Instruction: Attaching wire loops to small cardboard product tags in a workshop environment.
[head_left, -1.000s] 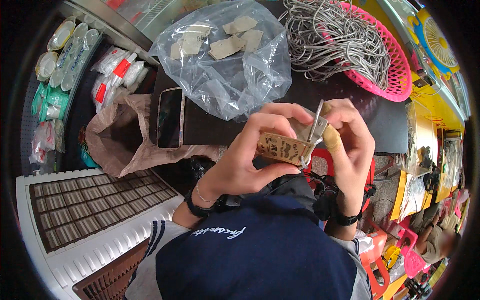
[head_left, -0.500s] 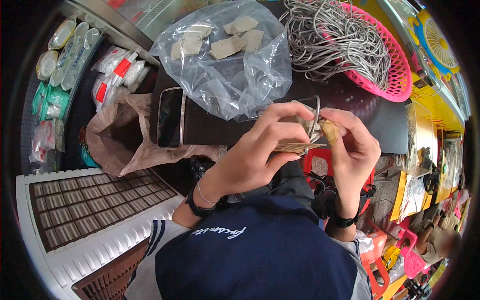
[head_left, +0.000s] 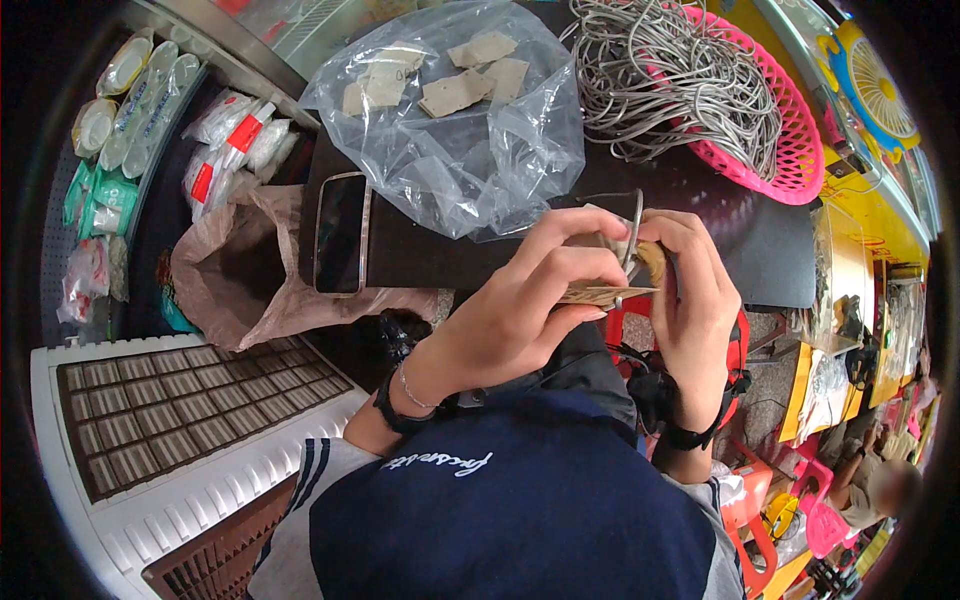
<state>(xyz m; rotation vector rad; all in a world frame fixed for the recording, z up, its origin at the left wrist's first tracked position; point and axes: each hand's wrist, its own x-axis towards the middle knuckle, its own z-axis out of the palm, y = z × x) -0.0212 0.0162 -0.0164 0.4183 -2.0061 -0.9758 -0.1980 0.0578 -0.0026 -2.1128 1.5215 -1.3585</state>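
My left hand (head_left: 535,295) has its thumb and fingers closed on a tan card (head_left: 600,295), held above the near edge of the dark table. A thin grey cord (head_left: 637,215) loops up between my two hands, and its lower part is hidden by my fingers. Close against it, my right hand (head_left: 697,290) pinches a crumpled yellowish-tan piece (head_left: 653,262) whose kind I cannot make out. Just beyond my hands lies a clear plastic bag (head_left: 440,170). Several similar tan cards (head_left: 457,93) are in or on it; which, I cannot tell.
A pink basket (head_left: 805,155) heaped with grey cords (head_left: 675,85) stands at the table's far right. Left of my hands lie a phone (head_left: 342,235) and an open brown bag (head_left: 285,325). A white grilled appliance (head_left: 80,400) stands lower left; red seating (head_left: 735,365) is to the right.
My right hand has turned and shifted slightly left, its fingers now more upright beside the cord. My left hand stays almost in place, moved a touch right with the card.
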